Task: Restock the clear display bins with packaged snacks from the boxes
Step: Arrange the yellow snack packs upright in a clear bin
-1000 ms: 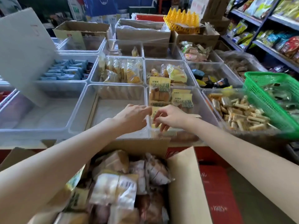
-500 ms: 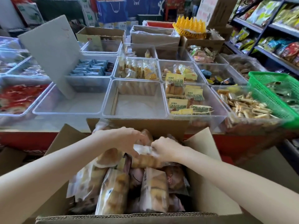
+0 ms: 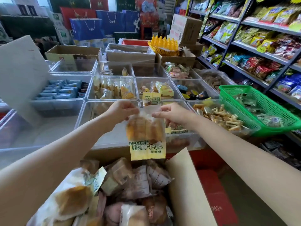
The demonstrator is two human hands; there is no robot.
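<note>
A clear-and-yellow bread packet hangs upside down in the air between the open cardboard box and the clear bins. My left hand pinches its top left corner and my right hand pinches its top right corner. The box below holds several more packaged breads. Behind the packet, a clear bin contains matching yellow-labelled packets. The clear bin to its left looks nearly bare.
More clear bins hold blue packets, bread slices and stick snacks. A green basket sits at right, stocked shelves beyond. A white board leans at left. Cardboard boxes stand at the back.
Both hands left the bin, reached into the box, took hold of a bread packet and lifted it up in front of the bins.
</note>
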